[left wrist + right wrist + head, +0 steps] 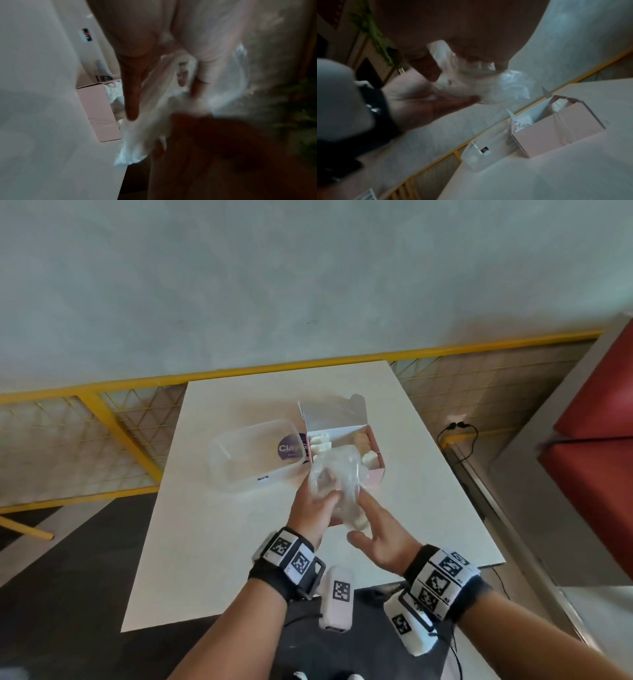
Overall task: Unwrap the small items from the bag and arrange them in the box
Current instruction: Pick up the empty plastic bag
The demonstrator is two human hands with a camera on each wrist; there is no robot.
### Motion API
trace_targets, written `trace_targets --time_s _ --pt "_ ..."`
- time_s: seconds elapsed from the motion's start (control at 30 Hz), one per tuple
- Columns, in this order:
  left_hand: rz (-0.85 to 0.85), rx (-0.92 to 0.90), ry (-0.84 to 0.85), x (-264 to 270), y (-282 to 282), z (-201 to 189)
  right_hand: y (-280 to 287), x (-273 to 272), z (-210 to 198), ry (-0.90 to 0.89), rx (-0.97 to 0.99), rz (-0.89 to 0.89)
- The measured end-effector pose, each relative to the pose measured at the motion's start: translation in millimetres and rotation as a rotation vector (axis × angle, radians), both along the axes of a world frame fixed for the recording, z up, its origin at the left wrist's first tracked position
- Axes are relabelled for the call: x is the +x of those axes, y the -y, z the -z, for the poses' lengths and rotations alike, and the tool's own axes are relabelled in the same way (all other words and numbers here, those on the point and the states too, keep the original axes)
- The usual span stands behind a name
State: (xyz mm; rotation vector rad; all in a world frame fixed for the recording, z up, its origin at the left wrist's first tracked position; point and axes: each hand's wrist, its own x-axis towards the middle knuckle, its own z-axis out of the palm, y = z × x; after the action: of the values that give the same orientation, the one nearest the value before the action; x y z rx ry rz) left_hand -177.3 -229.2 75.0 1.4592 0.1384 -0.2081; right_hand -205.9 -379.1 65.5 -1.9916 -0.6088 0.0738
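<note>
Bag [337, 487] gripped by left hand [317, 510]; right hand [383, 537] open beside it.

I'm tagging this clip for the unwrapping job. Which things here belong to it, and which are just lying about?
Part of the job:
- clear plastic bag, held up by the left hand
- right hand, fingers straight beside the bag
- pink box, open, with pale wrapped items inside

Just lying about:
- clear plastic tub with a purple label
- white table
- yellow railing
</note>
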Motion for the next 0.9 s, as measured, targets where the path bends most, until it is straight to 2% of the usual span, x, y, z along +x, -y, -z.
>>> trace_targets --time_s 0.03,0.1,0.17,0.23,0.33,0.4,0.47,0.57,0.63,0.7,0.73,0.77,0.83,0.9 --pt "-0.034 0.082 0.036 3 -1 1 2 0 -6 -0.039 0.081 0.01" --pt "-0.107 0.031 0.006 8 -7 4 10 6 -14 -0.006 0.192 0.163" --pt "-0.038 -0.12 -0.071 7 -11 1 12 10 -17 0.098 0.139 0.265" --pt "0.124 -0.275 -0.154 -3 -5 -6 0 11 -15 0.094 0.062 0.177" --pt "0.214 -0.551 -0.34 -9 -9 2 -17 13 -8 0.022 0.011 0.136" --pt "0.259 -0.681 -0.405 -12 -19 12 -19 14 -1 0.114 -0.161 0.165" --pt "0.271 -0.687 -0.454 -17 -24 28 -20 14 10 0.291 -0.376 0.204" --pt "0.317 -0.694 -0.481 -24 -23 41 -22 7 16 0.454 -0.571 0.272" --pt "0.373 -0.65 -0.427 -25 -20 40 -20 -2 19 0.485 -0.652 0.291" --pt "0.406 -0.537 -0.331 -24 -16 39 -15 -12 28 0.444 -0.711 0.292" --pt "0.414 -0.472 -0.282 -23 -11 37 -12 -18 31 0.39 -0.667 0.297" --pt "0.409 -0.424 -0.232 -21 -7 35 -7 -23 30 0.294 -0.542 0.312" --pt "0.389 -0.398 -0.129 -16 2 35 10 -34 22 0.049 -0.162 0.371" --pt "0.437 -0.419 -0.114 -12 10 31 25 -45 12 -0.274 0.168 0.421"
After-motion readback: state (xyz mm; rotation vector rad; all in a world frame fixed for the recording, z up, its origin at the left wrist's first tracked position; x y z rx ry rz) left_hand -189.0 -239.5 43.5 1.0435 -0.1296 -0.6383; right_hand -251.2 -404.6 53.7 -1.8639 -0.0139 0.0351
